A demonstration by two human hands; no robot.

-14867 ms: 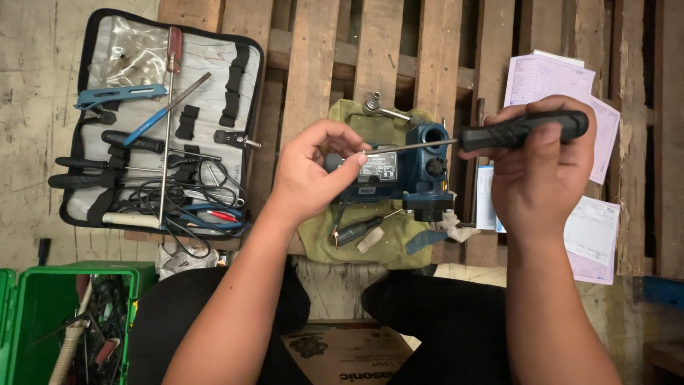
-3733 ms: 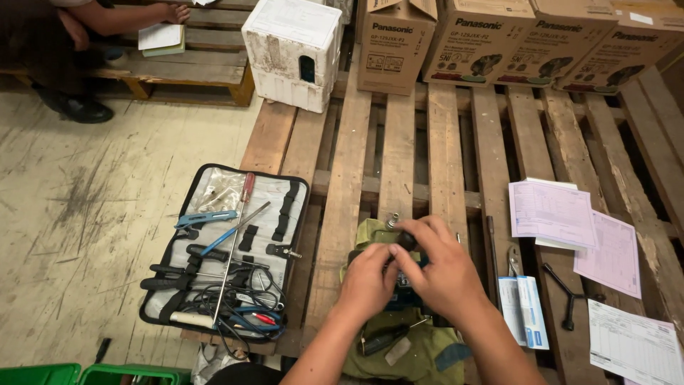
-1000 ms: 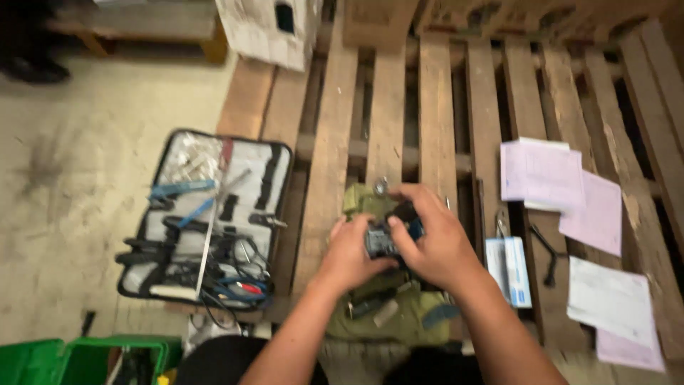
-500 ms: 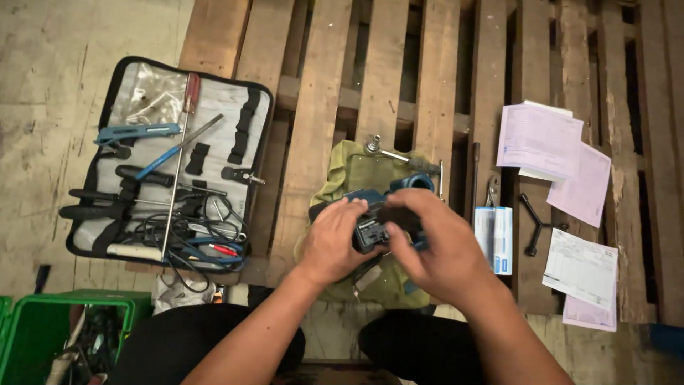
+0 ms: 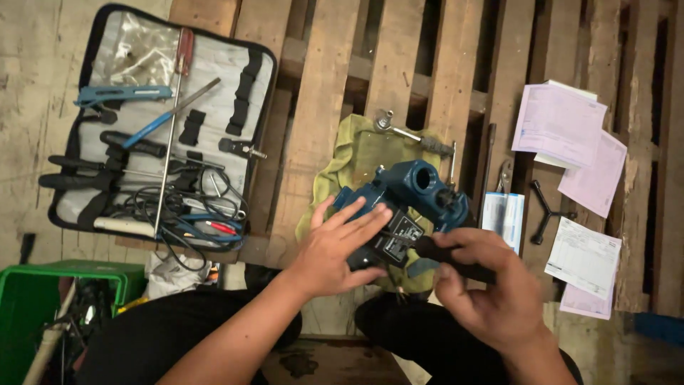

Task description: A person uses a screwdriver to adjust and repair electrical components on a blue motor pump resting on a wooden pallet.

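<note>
Pump point(image 5: 399, 207) under left hand point(image 5: 335, 249) fingers, touching.

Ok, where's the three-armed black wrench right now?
In the head view the wrench lies on the pallet at right, between the small blue-and-white booklet and the pink and white papers, beyond the right hand.

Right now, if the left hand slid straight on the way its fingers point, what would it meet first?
The left hand lies flat on the blue pump, fingers aimed up and to the right. Going on, it would likely meet the pump's round port first, though depth is hard to judge.
</note>
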